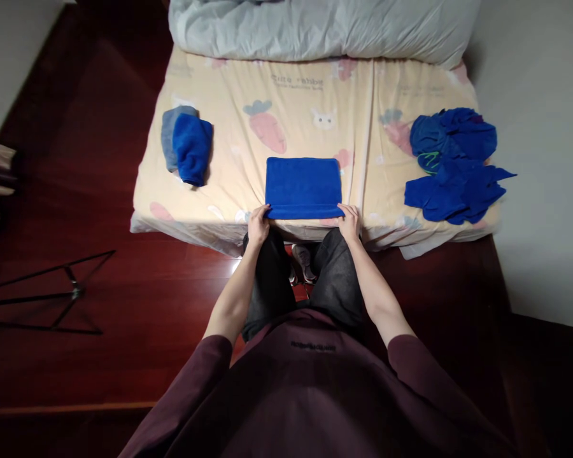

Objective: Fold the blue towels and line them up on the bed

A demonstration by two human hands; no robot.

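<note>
A blue towel (303,181) lies flat as a rectangle on the bed near its front edge. Along its near side runs a narrow folded strip. My left hand (258,226) pinches the near left corner, and my right hand (349,222) pinches the near right corner. Both hands are closed on the cloth, thumbs hidden in part. To the left rest a rolled blue cloth (192,147) and a grey one (170,130), touching each other. On the right, a loose heap of crumpled blue cloths (458,191) includes a piece with green lines.
The bed (229,133) has a yellow sheet with carrot prints. A pale quilt (315,32) is bunched along its far side. Black tripod legs (74,291) stand on the dark red floor at left. A white wall (544,159) borders the bed's right side.
</note>
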